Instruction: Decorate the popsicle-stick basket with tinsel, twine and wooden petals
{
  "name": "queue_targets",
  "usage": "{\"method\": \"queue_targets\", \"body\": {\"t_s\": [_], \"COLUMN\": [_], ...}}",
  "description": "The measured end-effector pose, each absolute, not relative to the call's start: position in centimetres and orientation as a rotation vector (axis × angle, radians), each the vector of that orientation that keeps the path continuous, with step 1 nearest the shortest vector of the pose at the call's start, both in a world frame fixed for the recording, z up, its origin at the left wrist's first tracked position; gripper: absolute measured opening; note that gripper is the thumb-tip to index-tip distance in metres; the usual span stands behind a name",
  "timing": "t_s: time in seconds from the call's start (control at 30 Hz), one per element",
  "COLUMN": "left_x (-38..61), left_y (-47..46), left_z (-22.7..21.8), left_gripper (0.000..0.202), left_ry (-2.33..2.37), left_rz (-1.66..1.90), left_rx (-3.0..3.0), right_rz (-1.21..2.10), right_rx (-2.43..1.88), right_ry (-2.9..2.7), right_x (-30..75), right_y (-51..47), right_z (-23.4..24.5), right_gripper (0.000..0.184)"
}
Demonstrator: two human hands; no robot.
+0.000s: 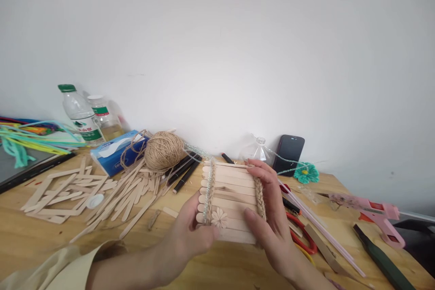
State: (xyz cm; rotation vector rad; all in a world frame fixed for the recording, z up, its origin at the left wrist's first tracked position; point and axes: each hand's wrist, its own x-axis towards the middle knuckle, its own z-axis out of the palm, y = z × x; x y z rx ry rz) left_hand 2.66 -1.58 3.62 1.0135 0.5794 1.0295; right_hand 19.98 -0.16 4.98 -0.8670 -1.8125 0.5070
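Observation:
Both hands hold a panel of popsicle sticks (234, 190) above the table, tilted toward me. Braided twine runs down its left and right sides, with a silvery sparkling strand along the left braid. A small wooden flower (219, 218) sits at its lower left. My left hand (195, 231) grips the lower left corner, thumb on the front near the flower. My right hand (270, 208) wraps the right edge, thumb on the front and fingers at the top. The fingers behind the panel are hidden.
Loose popsicle sticks (129, 195), a twine ball (164, 150), black markers (186, 174) and a blue tissue pack (117, 149) lie left. Bottles (81, 115) stand behind. Right are a phone (288, 154), a teal flower (306, 172), red-handled scissors (306, 235) and a pink glue gun (374, 213).

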Motion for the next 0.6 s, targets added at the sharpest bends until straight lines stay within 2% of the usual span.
{"method": "queue_targets", "body": {"t_s": [0.6], "left_x": [2.95], "left_y": [-1.5], "left_z": [3.74], "left_gripper": [0.036], "left_ry": [0.674], "left_rz": [1.044], "left_rx": [1.045], "right_rz": [0.416], "right_rx": [-0.879], "right_ry": [-1.843], "right_x": [20.03], "right_y": [-0.11], "right_z": [5.04], "right_gripper": [0.038]}}
